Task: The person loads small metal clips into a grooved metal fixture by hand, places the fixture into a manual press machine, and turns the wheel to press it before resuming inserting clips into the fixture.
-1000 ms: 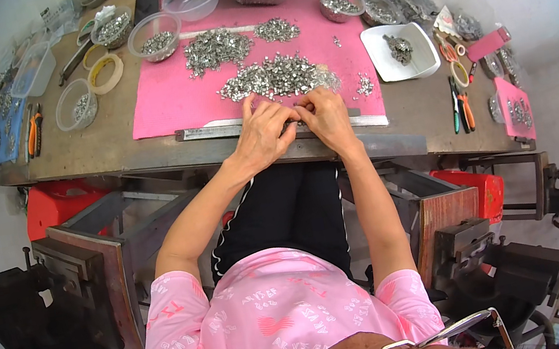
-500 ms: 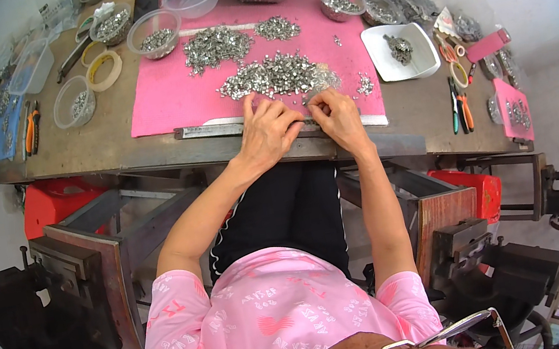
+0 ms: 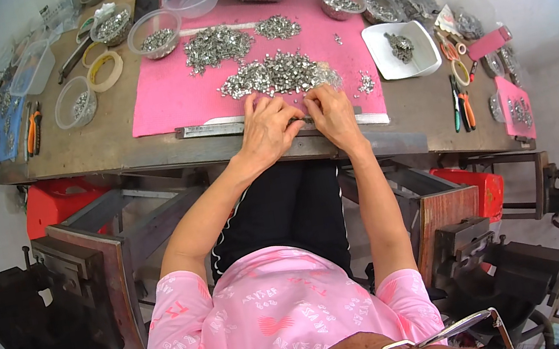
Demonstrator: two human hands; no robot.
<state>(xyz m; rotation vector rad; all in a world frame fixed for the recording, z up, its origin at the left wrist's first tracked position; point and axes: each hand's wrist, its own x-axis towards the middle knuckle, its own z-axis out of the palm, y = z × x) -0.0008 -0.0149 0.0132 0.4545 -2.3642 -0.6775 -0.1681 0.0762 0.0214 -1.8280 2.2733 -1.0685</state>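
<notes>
Both hands meet at the table's front edge, over a long narrow metal strip (image 3: 209, 130) that resembles a ruler or channel. My left hand (image 3: 267, 131) has its fingers curled, thumb and forefinger pinched near the strip. Close beside it, my right hand (image 3: 334, 115) also pinches at the strip; anything between the fingertips is too small to make out. Just beyond the fingers spreads a heap of small shiny metal pieces (image 3: 270, 76) on a pink mat (image 3: 164, 105). Some clear bits (image 3: 330, 77) lie at the heap's right end.
Farther back are two more piles of metal pieces (image 3: 218, 48) and several plastic tubs (image 3: 155, 34). A white square dish (image 3: 422, 54) stands at right, near pliers (image 3: 462, 107). On the left lie tape rolls (image 3: 105, 70) and orange-handled pliers (image 3: 34, 130).
My right hand has shifted slightly, its fingertips a little farther from me and left. My left hand stays almost in place.
</notes>
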